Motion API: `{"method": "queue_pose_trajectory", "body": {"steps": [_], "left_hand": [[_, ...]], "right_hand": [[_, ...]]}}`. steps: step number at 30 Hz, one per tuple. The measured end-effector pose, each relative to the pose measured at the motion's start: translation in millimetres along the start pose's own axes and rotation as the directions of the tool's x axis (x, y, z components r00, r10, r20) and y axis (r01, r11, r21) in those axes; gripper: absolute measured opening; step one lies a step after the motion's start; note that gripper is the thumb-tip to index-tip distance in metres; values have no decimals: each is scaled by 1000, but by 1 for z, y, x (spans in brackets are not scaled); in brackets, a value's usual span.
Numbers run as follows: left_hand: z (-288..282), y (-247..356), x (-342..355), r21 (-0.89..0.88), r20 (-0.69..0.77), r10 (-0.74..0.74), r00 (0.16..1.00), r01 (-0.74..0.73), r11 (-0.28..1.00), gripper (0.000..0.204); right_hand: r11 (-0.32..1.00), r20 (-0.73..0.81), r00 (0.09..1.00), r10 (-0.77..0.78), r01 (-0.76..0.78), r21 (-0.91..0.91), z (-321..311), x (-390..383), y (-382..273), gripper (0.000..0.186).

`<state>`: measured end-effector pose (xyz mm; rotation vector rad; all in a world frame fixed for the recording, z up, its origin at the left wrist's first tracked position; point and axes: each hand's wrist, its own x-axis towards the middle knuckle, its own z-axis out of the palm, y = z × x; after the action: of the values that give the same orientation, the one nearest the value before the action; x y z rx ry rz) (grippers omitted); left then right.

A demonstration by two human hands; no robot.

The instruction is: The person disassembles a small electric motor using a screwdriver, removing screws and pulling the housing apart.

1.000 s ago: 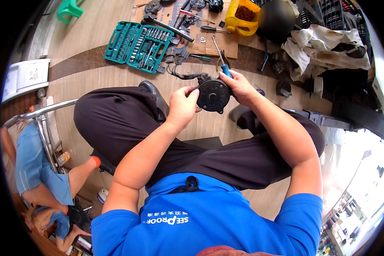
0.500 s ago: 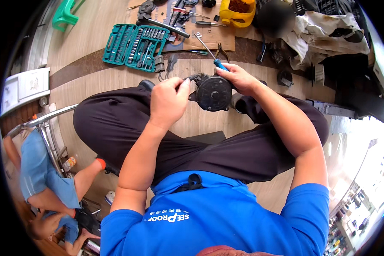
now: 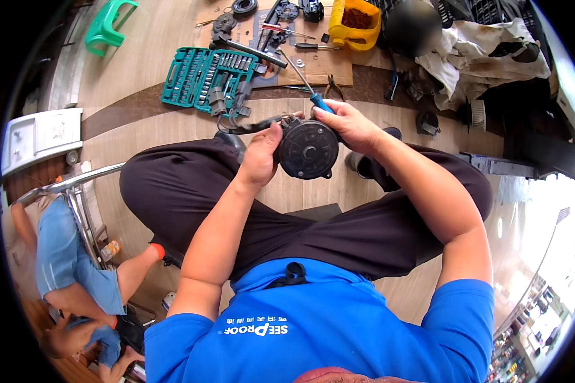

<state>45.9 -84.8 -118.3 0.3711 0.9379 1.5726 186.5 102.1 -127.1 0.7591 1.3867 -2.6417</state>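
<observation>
A black round motor (image 3: 309,152) with a small central hub is held up between my hands, above the floor between my legs. My left hand (image 3: 260,157) is closed on its left side, thumb along the edge. My right hand (image 3: 352,127) grips a screwdriver (image 3: 319,102) with a blue handle, its shaft pointing up and away to the left. The same hand rests against the motor's upper right edge; its fingers behind are partly hidden. A dark cable (image 3: 252,127) runs left from the motor to grey connectors (image 3: 217,101) hanging in front of the socket set.
A green socket set case (image 3: 184,76) lies open beyond my hands. Cardboard (image 3: 335,73) carries loose parts, screwdrivers and a cut yellow jug (image 3: 354,25). Pliers (image 3: 333,88) lie at its near edge. A green stool (image 3: 108,29) stands far left; a person in blue shorts sits at left.
The motor has come nearer and slightly left, turned a little. My left hand has shifted from pinching near the cable to holding the motor's side. The connectors have swung over the socket set.
</observation>
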Motion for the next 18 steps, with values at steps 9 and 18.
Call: {"method": "queue_pose_trajectory", "body": {"steps": [9, 18], "left_hand": [[11, 25, -27, -130, -120, -40, 992, 24, 991, 64], [19, -3, -89, -227, -76, -149, 986, 128, 966, 62]], "right_hand": [[980, -89, 993, -83, 65, -189, 43, -10, -18, 30], [886, -70, 991, 116, -135, -444, 56, -48, 9, 29]]}}
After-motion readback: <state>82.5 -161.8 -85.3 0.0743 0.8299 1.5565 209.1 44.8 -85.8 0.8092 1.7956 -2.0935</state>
